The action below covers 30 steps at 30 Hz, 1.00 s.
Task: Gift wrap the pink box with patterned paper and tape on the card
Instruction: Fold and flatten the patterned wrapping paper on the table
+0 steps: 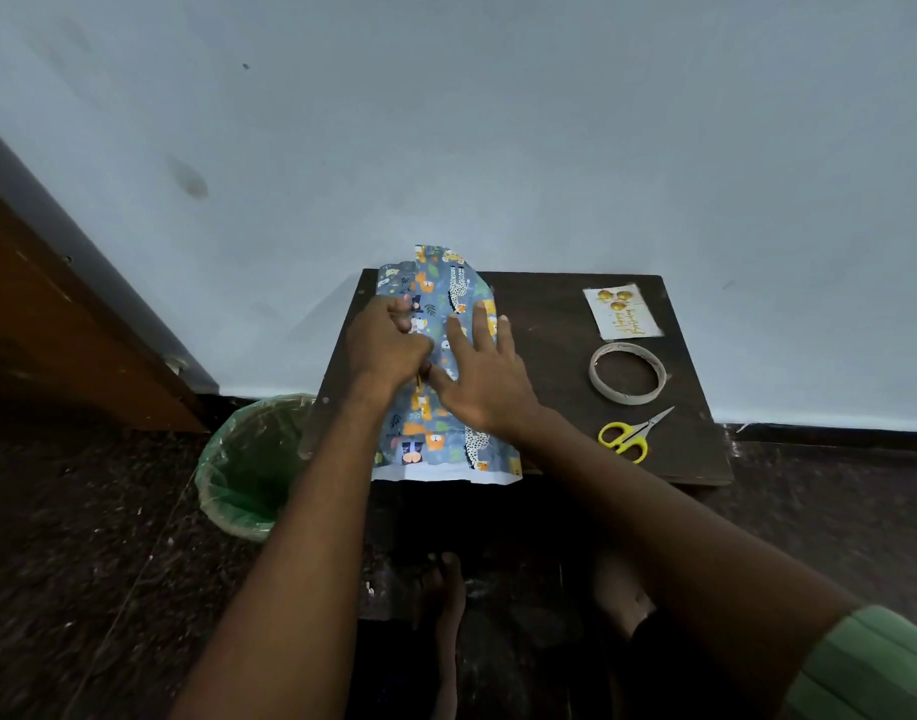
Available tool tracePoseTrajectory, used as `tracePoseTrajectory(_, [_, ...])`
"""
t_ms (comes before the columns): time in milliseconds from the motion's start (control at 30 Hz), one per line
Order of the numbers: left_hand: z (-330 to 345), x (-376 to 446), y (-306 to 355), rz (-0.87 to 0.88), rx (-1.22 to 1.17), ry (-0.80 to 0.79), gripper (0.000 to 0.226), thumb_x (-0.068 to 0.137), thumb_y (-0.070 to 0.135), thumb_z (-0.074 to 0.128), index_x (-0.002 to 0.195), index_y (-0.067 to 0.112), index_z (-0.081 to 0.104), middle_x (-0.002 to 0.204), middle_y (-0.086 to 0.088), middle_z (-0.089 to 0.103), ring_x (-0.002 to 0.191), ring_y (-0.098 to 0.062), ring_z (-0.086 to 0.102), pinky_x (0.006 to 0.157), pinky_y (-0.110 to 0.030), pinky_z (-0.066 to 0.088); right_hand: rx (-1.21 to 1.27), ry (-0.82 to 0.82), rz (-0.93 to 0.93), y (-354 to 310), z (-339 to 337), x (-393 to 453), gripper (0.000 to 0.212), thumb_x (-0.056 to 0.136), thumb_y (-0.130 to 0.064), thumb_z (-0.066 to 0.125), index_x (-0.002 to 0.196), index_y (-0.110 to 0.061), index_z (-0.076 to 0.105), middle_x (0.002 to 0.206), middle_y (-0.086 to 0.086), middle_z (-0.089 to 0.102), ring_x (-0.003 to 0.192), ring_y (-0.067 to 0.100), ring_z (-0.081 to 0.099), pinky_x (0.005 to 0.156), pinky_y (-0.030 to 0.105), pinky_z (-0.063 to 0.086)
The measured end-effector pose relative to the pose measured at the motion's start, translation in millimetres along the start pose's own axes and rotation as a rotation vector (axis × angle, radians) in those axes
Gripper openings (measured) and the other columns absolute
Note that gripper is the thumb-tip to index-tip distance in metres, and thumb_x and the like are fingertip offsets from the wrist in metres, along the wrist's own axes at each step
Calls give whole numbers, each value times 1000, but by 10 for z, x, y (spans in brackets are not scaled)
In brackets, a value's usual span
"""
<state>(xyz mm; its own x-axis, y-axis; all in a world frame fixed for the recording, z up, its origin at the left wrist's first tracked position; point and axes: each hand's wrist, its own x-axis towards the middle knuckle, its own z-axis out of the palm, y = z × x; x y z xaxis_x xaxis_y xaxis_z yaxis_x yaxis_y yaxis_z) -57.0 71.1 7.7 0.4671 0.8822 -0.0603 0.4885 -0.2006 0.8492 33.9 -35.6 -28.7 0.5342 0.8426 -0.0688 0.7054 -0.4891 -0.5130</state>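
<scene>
Blue patterned paper (435,433) with animal prints is folded over the box on the dark table (560,314); the pink box itself is hidden under it. My left hand (386,345) rests on the left part of the paper with its fingers curled, pinching at the paper's seam. To its right, my right hand (479,374) lies flat on the paper with fingers spread, pressing it down. The white card (622,311) with gold print lies at the table's far right. A tape roll (627,374) sits just below the card.
Yellow-handled scissors (633,433) lie near the table's right front. A green-lined bin (248,465) stands on the floor left of the table. A wooden piece of furniture (56,324) is at far left, a pale wall behind. My bare feet (446,589) show under the table.
</scene>
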Motion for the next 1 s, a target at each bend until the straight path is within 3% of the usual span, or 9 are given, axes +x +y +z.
tracePoseTrajectory(100, [16, 10, 5, 64, 163, 61, 57, 76, 13, 88, 128, 19, 66, 122, 1, 66, 102, -15, 65, 78, -22, 43, -30, 17, -13, 13, 20, -3, 78, 105, -58, 40, 167, -24, 8, 174, 10, -12, 158, 40, -17, 125, 58, 15])
tracePoseTrajectory(200, [-15, 1, -6, 71, 312, 184, 50, 83, 27, 83, 131, 23, 67, 137, -8, 58, 127, -31, 56, 96, -35, 48, 59, 33, 1, -18, 2, -6, 82, 104, -57, 46, 167, -20, 8, 174, 13, -13, 159, 38, -15, 125, 57, 13])
tracePoseTrajectory(267, [-70, 13, -39, 1, 339, 180, 47, 91, 32, 71, 137, 24, 62, 140, -12, 55, 132, -37, 51, 104, -43, 46, 232, 103, 68, -41, -4, -3, 87, 102, -52, 54, 166, -13, 10, 172, 20, -10, 160, 37, -10, 128, 54, 14])
tracePoseTrajectory(367, [-129, 20, -93, -55, 331, 96, 40, 95, 30, 62, 135, 26, 61, 135, -11, 64, 124, -40, 59, 93, -39, 45, 413, 158, 261, -39, -65, 86, 84, 90, -55, 60, 156, -12, 32, 167, 20, 26, 156, 37, 22, 121, 49, 32])
tracePoseTrajectory(467, [-118, -49, -57, -30, 387, 77, 44, 97, 25, 61, 141, 33, 60, 139, -9, 66, 125, -40, 61, 98, -41, 48, 355, 151, 241, -35, -130, 127, 61, 80, -59, 59, 128, -22, 57, 133, 7, 63, 128, 33, 56, 102, 41, 48])
tracePoseTrajectory(633, [-74, -80, -19, -17, 412, 133, 45, 96, 26, 65, 140, 36, 67, 141, -6, 67, 127, -37, 62, 104, -41, 50, 288, 144, 119, -49, -194, 113, 68, 86, -44, 75, 148, -22, 54, 146, 11, 53, 136, 31, 50, 112, 37, 39])
tracePoseTrajectory(733, [-105, -102, -7, -57, 343, 146, 41, 91, 25, 64, 130, 34, 71, 138, -7, 65, 124, -36, 63, 102, -40, 51, 225, 128, 64, -17, -281, 202, 64, 83, -44, 78, 142, -25, 62, 140, 10, 58, 131, 31, 55, 111, 37, 43])
tracePoseTrajectory(900, [-119, -129, 54, -188, 304, 46, 44, 79, 37, 49, 121, 31, 62, 119, -9, 44, 106, -40, 68, 93, -55, 59, 39, 79, -8, 45, -267, 311, 63, 81, -51, 75, 139, -31, 62, 133, 9, 56, 127, 38, 54, 111, 46, 43])
tracePoseTrajectory(1000, [-133, -89, 11, -134, 456, -46, 44, 92, 29, 50, 135, 27, 55, 137, -15, 38, 115, -44, 64, 102, -55, 55, 4, 44, -56, 105, -233, 335, 63, 88, -50, 72, 146, -30, 56, 146, 17, 49, 141, 41, 43, 118, 48, 35])
